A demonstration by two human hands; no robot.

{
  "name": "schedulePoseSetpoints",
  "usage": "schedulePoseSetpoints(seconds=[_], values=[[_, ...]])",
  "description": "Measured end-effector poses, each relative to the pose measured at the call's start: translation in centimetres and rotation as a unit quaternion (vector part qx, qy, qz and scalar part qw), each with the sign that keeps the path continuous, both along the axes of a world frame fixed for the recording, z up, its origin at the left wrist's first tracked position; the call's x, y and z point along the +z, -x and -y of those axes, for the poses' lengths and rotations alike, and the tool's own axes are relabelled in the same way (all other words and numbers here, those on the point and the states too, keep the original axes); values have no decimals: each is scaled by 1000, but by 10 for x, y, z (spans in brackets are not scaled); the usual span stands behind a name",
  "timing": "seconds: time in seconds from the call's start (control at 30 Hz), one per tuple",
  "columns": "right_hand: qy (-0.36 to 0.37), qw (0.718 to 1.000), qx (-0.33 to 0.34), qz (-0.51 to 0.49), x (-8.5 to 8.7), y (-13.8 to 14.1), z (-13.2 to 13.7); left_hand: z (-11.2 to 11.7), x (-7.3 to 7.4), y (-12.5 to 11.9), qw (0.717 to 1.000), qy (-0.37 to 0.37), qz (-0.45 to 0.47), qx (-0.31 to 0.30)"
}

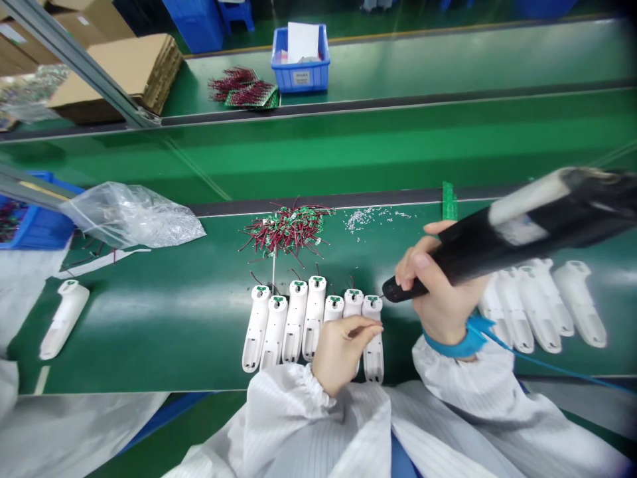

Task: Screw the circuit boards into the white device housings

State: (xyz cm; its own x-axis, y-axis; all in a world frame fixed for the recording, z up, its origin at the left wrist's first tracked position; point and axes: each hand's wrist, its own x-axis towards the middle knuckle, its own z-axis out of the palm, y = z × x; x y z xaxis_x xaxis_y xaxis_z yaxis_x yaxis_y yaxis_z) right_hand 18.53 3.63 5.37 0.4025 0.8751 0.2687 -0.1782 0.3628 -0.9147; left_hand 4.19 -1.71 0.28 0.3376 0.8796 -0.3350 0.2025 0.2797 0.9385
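My right hand (440, 289) is wrapped around a black electric screwdriver (478, 245), which slants down to the left. Its thin tip is by the top end of a white plastic housing (373, 365), at a small green circuit board (372, 303); whether they touch I cannot tell. Over the same housing, my left hand (338, 348) has thumb and fingertips pinched together; anything between them is too small to make out. This hand partly hides the neighbouring housings. Several more white housings (256, 332) lie in a row to the left, with green boards and dark red wires at their tops.
Beyond the row lie a heap of wired boards (291, 229) and scattered small screws (361, 218). More housings (540, 309) rest at right, and a single housing (64, 322) at far left. A clear plastic bag (137, 216) sits back left. A blue cord (557, 365) trails from my right wristband.
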Motion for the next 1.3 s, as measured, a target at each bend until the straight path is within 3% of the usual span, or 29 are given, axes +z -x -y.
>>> schedulePoseSetpoints(seconds=[0.07, 0.13, 0.6, 0.73, 1.0, 1.3], values=[[14, 1000, -5, 11, -5, 0, -3, 2, -4, -3, 996, 84, 32, 5], [27, 999, -8, 20, -9, 0, -5, 3, -8, -6, 992, 117, 54, 13], [24, 1000, 15, 3, -20, 3, -12, 3, -15, -5, 982, 160, 101, 17], [23, 999, 27, -18, -9, -1, -10, 2, -14, -4, 981, 162, 103, 22], [-5, 982, 119, -147, 36, -3, 12, 0, -1, -1, 995, 66, 57, 47], [7, 979, 133, -155, 34, 3, 17, -1, 6, -1, 997, 42, 60, 39]])
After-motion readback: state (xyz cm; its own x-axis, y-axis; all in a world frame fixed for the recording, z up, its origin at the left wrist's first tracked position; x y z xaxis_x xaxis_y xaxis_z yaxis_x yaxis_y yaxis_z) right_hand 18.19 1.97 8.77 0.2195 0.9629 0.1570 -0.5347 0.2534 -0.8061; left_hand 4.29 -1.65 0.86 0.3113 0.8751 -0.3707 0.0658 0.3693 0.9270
